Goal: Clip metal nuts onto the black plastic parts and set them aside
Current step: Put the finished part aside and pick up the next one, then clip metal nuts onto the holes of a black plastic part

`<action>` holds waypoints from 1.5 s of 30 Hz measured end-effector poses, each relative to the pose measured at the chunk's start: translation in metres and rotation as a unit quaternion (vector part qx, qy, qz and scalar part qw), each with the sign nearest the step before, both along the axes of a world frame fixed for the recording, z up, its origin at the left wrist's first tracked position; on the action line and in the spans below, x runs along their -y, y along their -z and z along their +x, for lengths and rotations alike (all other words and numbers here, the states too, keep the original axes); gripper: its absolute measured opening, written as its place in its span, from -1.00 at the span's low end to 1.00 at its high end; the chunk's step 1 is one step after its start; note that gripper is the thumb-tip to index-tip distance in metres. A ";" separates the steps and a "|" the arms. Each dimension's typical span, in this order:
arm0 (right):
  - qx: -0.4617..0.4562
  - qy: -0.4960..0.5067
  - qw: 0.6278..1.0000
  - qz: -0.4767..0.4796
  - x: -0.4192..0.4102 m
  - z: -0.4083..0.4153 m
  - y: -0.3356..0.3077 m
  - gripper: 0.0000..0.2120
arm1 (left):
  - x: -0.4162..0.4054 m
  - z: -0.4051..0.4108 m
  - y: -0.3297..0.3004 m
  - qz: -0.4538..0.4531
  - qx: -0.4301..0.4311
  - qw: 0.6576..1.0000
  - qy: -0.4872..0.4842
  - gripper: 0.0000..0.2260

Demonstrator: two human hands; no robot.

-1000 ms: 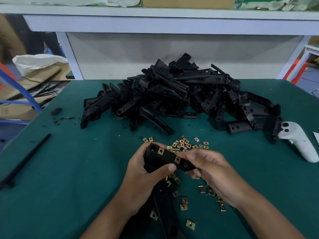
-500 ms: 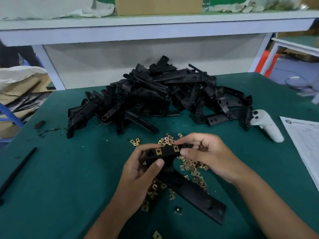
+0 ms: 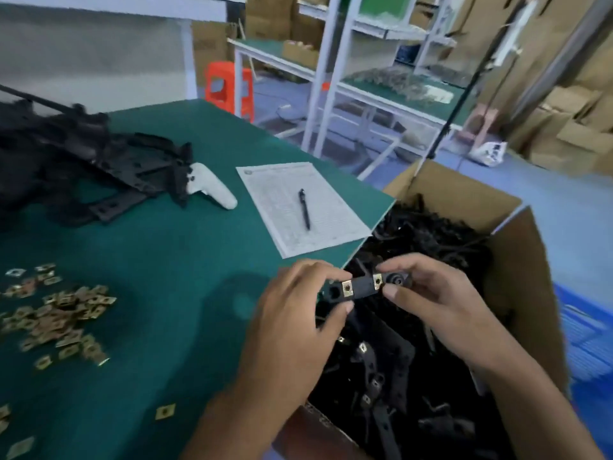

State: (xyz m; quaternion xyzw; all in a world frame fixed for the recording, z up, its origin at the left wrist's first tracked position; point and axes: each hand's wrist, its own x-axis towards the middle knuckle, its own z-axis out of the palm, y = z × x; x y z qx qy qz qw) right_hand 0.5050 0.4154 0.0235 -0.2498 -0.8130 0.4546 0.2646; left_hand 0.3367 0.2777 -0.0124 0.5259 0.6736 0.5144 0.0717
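Both hands pinch the part point(image 3: 361, 288) by its ends, left hand point(image 3: 298, 313) and right hand point(image 3: 431, 300), holding it over the box point(image 3: 517, 260) of parts, likely for dropping; two nuts point(image 3: 347, 288) sit clipped on.

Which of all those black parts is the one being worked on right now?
The black part held between the left hand and right hand, above the cardboard box. It shows two brass nuts clipped on; the others lie loose, in the box or on the table.
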 end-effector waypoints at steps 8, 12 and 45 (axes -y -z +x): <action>0.170 0.193 0.963 0.077 -0.036 0.072 0.047 -0.81 | -0.014 0.018 0.021 -0.075 -0.044 0.996 0.030 -0.67; 0.131 0.154 0.978 0.053 -0.043 0.055 0.080 -0.67 | 0.048 -0.036 0.025 -0.066 -0.077 0.989 -0.103 -0.84; 0.011 -0.340 0.881 0.329 0.172 -0.370 0.103 -0.76 | 0.269 -0.233 0.069 -0.132 0.126 0.885 -0.427 -0.77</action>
